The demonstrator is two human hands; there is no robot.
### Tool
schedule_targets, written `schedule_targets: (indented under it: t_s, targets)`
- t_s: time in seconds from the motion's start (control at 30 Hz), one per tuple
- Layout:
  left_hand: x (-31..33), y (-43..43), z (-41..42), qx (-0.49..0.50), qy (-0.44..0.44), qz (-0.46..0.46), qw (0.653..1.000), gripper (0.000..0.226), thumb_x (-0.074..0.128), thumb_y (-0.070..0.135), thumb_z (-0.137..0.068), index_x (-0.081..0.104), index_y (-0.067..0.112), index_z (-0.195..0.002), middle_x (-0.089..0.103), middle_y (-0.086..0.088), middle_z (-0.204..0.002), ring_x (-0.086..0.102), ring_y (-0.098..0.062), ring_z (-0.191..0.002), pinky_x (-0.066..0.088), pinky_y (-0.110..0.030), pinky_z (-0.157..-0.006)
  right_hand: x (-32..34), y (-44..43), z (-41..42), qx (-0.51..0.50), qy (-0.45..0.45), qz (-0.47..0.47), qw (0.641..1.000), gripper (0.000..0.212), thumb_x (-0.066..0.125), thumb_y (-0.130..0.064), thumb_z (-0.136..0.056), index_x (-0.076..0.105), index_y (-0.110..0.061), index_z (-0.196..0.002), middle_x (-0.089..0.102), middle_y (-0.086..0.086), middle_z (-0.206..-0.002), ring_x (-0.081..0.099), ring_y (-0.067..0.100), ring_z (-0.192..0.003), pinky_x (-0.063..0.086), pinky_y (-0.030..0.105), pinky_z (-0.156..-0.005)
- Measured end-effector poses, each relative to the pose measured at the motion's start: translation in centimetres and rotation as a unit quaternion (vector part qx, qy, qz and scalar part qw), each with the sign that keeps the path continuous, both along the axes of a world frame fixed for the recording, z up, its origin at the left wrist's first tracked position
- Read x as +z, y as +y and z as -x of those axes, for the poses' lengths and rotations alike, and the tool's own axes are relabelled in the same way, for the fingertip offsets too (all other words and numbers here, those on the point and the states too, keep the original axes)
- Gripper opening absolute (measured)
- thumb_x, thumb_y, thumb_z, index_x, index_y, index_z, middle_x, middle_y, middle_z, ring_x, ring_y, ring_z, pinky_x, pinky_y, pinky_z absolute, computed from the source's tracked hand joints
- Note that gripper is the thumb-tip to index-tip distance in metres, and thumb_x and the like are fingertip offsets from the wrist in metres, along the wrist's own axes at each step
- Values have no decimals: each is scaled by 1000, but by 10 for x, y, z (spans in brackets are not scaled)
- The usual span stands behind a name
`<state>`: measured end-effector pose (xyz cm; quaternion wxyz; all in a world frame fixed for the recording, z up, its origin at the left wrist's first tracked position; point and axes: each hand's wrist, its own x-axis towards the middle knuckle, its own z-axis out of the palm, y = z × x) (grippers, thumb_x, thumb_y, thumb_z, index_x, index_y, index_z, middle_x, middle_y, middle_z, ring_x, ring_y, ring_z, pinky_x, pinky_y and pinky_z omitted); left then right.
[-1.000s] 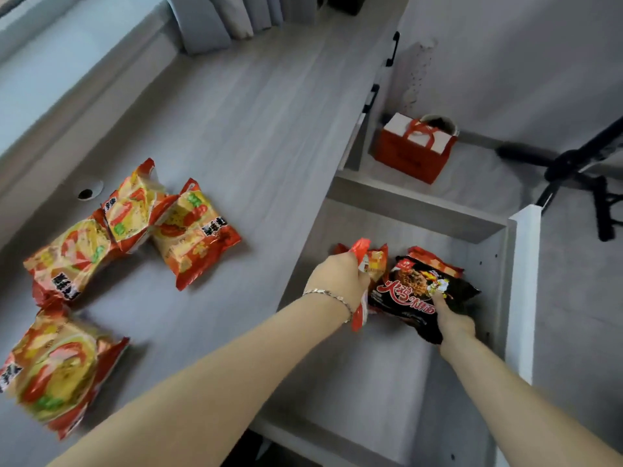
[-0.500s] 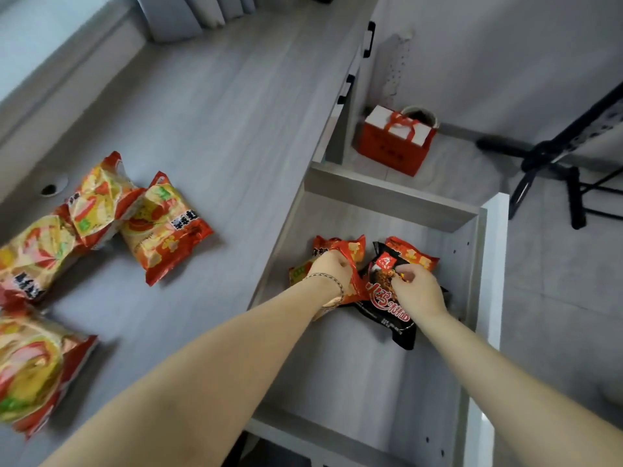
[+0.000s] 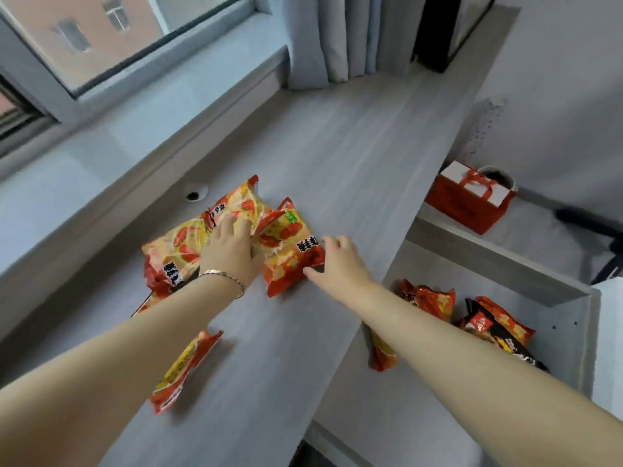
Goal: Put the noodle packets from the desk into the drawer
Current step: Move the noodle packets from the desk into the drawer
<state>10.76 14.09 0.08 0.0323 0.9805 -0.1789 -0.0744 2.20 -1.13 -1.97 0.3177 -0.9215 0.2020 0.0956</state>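
I read both hands over the surface [image 3: 337, 170], with the open drawer [image 3: 553, 288] as my reference. The left hand [image 3: 231, 251] lies palm-down with fingers spread across a packet [image 3: 246, 205] on the side of the cluster far from the drawer; a bracelet [image 3: 224, 278] circles that wrist. The right hand [image 3: 340, 264] is at the drawer-side edge of the nearest packet [image 3: 286, 254] – fingers curled over its top edge, thumb at its lower corner. I cannot tell whether the grip has closed on it.

Packets on the surface, all on the side away from the drawer:
- a third packet [image 3: 175, 254], partly under the left hand and forearm
- a fourth packet [image 3: 183, 372], nearer me, apart from the cluster, partly hidden by the left forearm

Inside the drawer – toward its back wall – lie an orange-red packet [image 3: 428, 299] and a black packet [image 3: 502, 342]; another [image 3: 382, 355] shows below the right forearm. Beyond the drawer, a red gift bag [image 3: 468, 203] stands on the floor.
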Motion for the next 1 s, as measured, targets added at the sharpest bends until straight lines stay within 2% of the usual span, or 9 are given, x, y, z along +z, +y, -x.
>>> schedule_targets:
  t_s: [0.13, 0.2, 0.37, 0.5, 0.63, 0.7, 0.83, 0.93, 1.0]
  targets:
    - [-13, 21, -25, 40, 42, -39, 998, 47, 54, 36, -87, 42, 11, -126, 48, -14, -123, 51, -33, -108, 51, -41, -75, -17, 39, -36, -24, 87, 54, 994, 123, 66, -67, -62, -1, -8, -146, 17, 24, -151, 19, 37, -139, 20, 44, -113]
    - [-21, 21, -33, 34, 40, -65, 997, 43, 49, 38, -91, 45, 11, -124, 50, -14, -123, 48, -34, -111, 51, -42, -77, -28, 52, -48, -39, 119, 78, 989, 135, 65, -73, -56, -11, -7, -146, 9, 28, -152, 14, 40, -140, 16, 48, -114]
    - [-22, 13, -35, -21, -11, -57, 998, 26, 43, 21, -94, 52, 10, -115, 48, -14, -123, 42, -32, -113, 44, -38, -68, -40, 55, -55, -90, 81, 88, 989, 130, 66, -69, -57, -7, -10, -146, 29, 19, -141, 30, 35, -129, 30, 46, -103]
    - [-2, 9, -21, -93, -55, 97, 989, 27, 51, 14, -87, 59, 1, -108, 46, -17, -134, 42, -37, -118, 47, -45, -83, -37, 31, -27, -156, 75, -1, 985, 129, 72, -63, -49, -3, -23, -146, 31, 17, -140, 30, 36, -131, 31, 48, -106]
    - [26, -14, 24, -115, -49, 219, 968, 16, 53, 17, -86, 57, 1, -87, 57, -11, -104, 55, -33, -87, 42, -35, -57, -31, -6, 38, -198, 37, -108, 973, 122, 71, -61, -45, 5, -31, -143, 32, 13, -139, 30, 32, -131, 33, 48, -109]
    - [38, -31, 53, -96, -4, 236, 967, 16, 50, 23, -87, 49, 9, -79, 52, -4, -86, 55, -31, -74, 34, -29, -52, -30, -25, 79, -208, 15, -121, 970, 120, 73, -58, -48, 5, -32, -143, 31, 11, -140, 29, 29, -131, 34, 43, -107]
    - [42, -73, 116, -100, 177, 288, 936, 20, 46, 30, -87, 45, 20, -69, 59, -4, -71, 56, -20, -59, 42, -27, -48, -40, -57, 164, -244, 3, -120, 962, 119, 80, -48, -54, 2, -34, -143, 25, 8, -140, 30, 27, -132, 37, 43, -108]
    - [23, -100, 158, -132, 229, 237, 935, 33, 45, 31, -88, 31, 27, -57, 43, 6, -57, 40, -10, -48, 26, -17, -42, -57, -76, 219, -259, 47, -72, 962, 121, 81, -47, -54, -2, -37, -142, 22, 7, -141, 29, 28, -132, 38, 48, -107]
    - [0, -115, 179, -130, 263, 189, 937, 35, 45, 34, -89, 32, 27, -58, 47, 5, -60, 41, -9, -48, 29, -18, -43, -70, -88, 248, -262, 81, -24, 961, 124, 79, -49, -52, -5, -33, -143, 24, 9, -139, 28, 29, -130, 38, 48, -106]
